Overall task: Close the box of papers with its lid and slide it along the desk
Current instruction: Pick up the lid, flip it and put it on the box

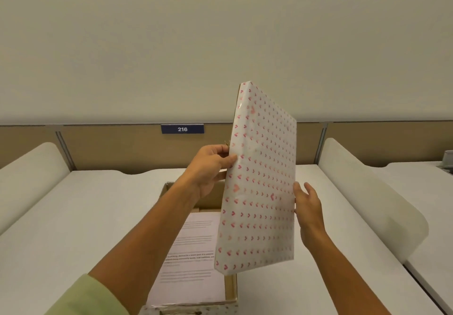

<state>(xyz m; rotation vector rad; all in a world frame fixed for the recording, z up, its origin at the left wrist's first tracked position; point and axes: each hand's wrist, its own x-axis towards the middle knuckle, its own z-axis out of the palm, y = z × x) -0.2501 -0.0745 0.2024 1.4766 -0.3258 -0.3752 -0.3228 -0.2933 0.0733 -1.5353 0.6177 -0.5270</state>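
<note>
Lid [259, 180] upright, left grip [210, 167] pinching edge, right grip [306, 204] open, sign [182, 129] "216"

A blue sign [182, 129] at frame centre reads "216"; print on the papers [190, 256] seems too blurred to read.

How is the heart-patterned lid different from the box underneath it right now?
The lid is held up in the air, tilted nearly on edge, by the left hand and right hand; the box rests flat on the desk. The lid shows white paper with pink hearts; the box shows bare brown cardboard inside. The box holds printed papers; the lid's inside is hidden. Both are rectangular.
</note>
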